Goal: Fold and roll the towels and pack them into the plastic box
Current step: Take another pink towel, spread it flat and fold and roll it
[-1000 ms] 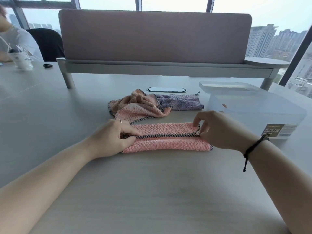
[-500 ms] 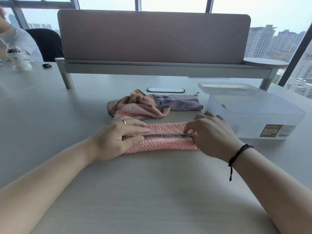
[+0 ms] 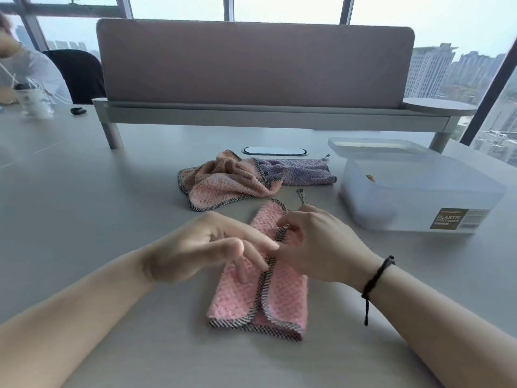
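Lying turned lengthwise now, folded pink towel (image 3: 260, 298).

"PLASTIC CONTAINER" is printed in pale capitals on a brown label (image 3: 448, 219) stuck to the plastic box (image 3: 419, 191); the finer print beside it cannot be read.

Nubbly pink cloth towel (image 3: 260, 298) (dark woven trim), frosted plastic box (image 3: 419, 197), matt table (image 3: 112, 191).

Left grip (image 3: 212, 247) fingers extended (relaxed), right grip (image 3: 316, 245) curled, pinching
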